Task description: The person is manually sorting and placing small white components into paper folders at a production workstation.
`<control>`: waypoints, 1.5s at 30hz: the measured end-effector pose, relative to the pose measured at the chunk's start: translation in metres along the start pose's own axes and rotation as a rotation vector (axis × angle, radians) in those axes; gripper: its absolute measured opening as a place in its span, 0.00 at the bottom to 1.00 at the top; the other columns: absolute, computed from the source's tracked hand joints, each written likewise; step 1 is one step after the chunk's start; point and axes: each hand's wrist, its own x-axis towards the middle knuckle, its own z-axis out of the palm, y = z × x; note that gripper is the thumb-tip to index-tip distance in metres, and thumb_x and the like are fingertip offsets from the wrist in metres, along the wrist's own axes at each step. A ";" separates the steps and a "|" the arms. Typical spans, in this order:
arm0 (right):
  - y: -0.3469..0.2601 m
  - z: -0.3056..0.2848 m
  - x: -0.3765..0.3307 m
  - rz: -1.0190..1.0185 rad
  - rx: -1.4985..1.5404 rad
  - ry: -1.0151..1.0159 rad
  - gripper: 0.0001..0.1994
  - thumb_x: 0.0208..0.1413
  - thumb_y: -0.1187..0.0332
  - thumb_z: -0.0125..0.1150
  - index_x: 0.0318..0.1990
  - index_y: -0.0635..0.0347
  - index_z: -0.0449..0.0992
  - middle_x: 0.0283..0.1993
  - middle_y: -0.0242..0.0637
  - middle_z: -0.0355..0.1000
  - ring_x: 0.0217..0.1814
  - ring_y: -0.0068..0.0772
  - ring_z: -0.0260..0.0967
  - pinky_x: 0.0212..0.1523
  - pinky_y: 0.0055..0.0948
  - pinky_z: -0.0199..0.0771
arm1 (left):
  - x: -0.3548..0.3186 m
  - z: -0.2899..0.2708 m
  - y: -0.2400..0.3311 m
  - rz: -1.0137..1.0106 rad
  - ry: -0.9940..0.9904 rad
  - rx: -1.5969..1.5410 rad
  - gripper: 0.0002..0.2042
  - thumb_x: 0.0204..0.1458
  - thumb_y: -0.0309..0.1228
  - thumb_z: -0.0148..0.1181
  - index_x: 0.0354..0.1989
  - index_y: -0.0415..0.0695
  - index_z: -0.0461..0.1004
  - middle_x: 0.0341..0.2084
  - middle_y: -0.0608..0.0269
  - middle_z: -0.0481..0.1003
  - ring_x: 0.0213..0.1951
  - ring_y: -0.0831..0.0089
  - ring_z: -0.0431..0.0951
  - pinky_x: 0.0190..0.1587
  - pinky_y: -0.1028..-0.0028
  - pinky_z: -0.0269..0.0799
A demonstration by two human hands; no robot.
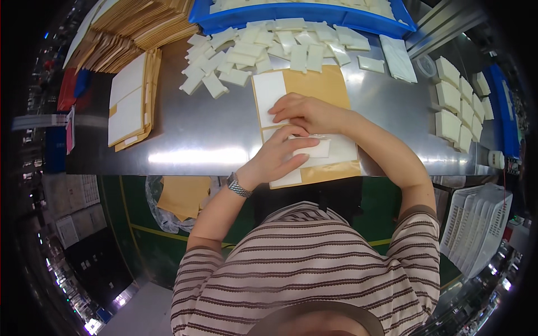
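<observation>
A kraft envelope (319, 89) with white panels lies flat in front of me, its near end reaching past the table edge. Over its middle, my left hand (277, 154) has its thumb and fingers around a small white rectangular packet (319, 149). Just beyond, my right hand (314, 115) rests on the envelope, fingers bent and pointing left, with nothing visible in them. The two hands touch or overlap near the packet, so some fingertips are hidden.
Many white packets (246, 53) are heaped beyond the envelope, below a blue bin (302, 19). Stacked envelopes (126, 106) stand at the left, near a larger pile (120, 42). White blocks (448, 95) are lined up at the right. White crates (476, 224) stand below the table.
</observation>
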 end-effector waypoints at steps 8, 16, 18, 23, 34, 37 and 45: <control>0.013 0.002 0.035 0.771 0.593 0.509 0.14 0.70 0.60 0.58 0.52 0.61 0.79 0.38 0.36 0.79 0.38 0.24 0.73 0.39 0.22 0.71 | -0.002 -0.001 -0.006 0.000 0.042 0.018 0.22 0.58 0.29 0.66 0.63 0.47 0.76 0.59 0.54 0.67 0.58 0.59 0.70 0.61 0.65 0.67; -0.041 -0.029 -0.064 0.484 1.048 1.054 0.12 0.66 0.68 0.59 0.53 0.62 0.77 0.65 0.41 0.71 0.58 0.34 0.72 0.53 0.28 0.71 | 0.001 -0.004 -0.003 0.156 0.309 0.167 0.26 0.53 0.32 0.69 0.62 0.46 0.72 0.58 0.50 0.70 0.59 0.52 0.71 0.62 0.58 0.67; -0.059 -0.025 -0.094 0.484 0.978 1.109 0.10 0.65 0.69 0.61 0.50 0.61 0.77 0.65 0.41 0.71 0.58 0.34 0.72 0.52 0.28 0.72 | 0.007 -0.021 -0.011 0.142 0.427 0.138 0.23 0.50 0.26 0.65 0.57 0.44 0.73 0.56 0.50 0.72 0.59 0.51 0.71 0.61 0.56 0.67; -0.063 -0.010 -0.142 0.534 0.865 1.162 0.04 0.65 0.70 0.62 0.43 0.58 0.75 0.62 0.46 0.74 0.52 0.32 0.76 0.44 0.26 0.76 | 0.088 -0.117 -0.043 0.123 0.473 0.817 0.14 0.46 0.18 0.57 0.43 0.43 0.73 0.50 0.54 0.77 0.57 0.51 0.73 0.64 0.49 0.62; -0.083 0.021 -0.114 0.587 0.995 1.123 0.06 0.68 0.70 0.58 0.39 0.60 0.71 0.59 0.54 0.75 0.64 0.49 0.75 0.53 0.37 0.80 | 0.109 -0.152 -0.050 -0.022 0.201 0.764 0.07 0.49 0.24 0.63 0.37 0.45 0.76 0.39 0.56 0.79 0.48 0.59 0.79 0.64 0.52 0.66; -0.081 0.026 -0.112 0.591 0.935 1.104 0.06 0.67 0.69 0.59 0.38 0.60 0.72 0.57 0.53 0.77 0.60 0.44 0.76 0.53 0.35 0.77 | 0.072 -0.121 -0.036 0.024 0.416 0.411 0.12 0.45 0.24 0.68 0.40 0.43 0.78 0.45 0.55 0.81 0.48 0.59 0.81 0.58 0.62 0.74; -0.073 0.037 -0.113 0.648 0.756 1.094 0.08 0.65 0.70 0.64 0.36 0.60 0.72 0.53 0.51 0.80 0.48 0.31 0.77 0.50 0.30 0.76 | 0.018 -0.042 0.044 0.206 0.221 0.407 0.12 0.40 0.22 0.74 0.36 0.46 0.83 0.52 0.60 0.81 0.51 0.61 0.76 0.56 0.62 0.69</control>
